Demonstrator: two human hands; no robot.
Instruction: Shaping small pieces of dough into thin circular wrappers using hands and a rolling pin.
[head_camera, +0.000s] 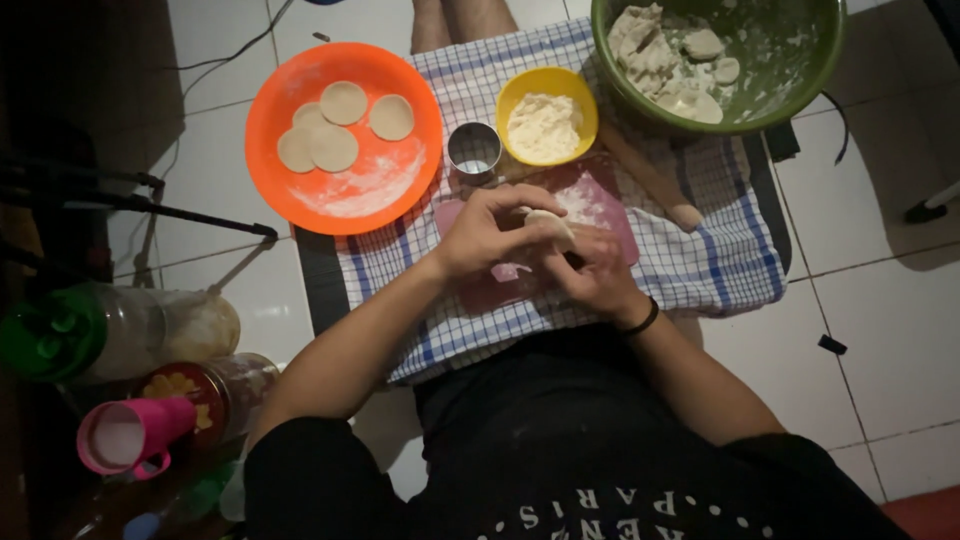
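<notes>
Both hands (540, 250) round dough (552, 224), prob. half-hidden

Shirt (560, 440): black, short-sleeved, filling the near edge of the view.
Print (590, 510): pale capital letters in an arc low on the shirt, dots between them, seen upside down.
Left sleeve (300, 470): black, ending above the elbow, hem loose and rounded.
Right sleeve (800, 470): black, ending above the elbow, partly cut by the near edge.
Forearms: bare on both sides, no watch, no rings to be made out.
Left hand (490, 232): bare, no glove.
Right hand (598, 272): bare, no glove.
Band (643, 320): thin, black, plain, around the right wrist.
Legs (462, 20): two bare shins at the far edge, partly cut off.
</notes>
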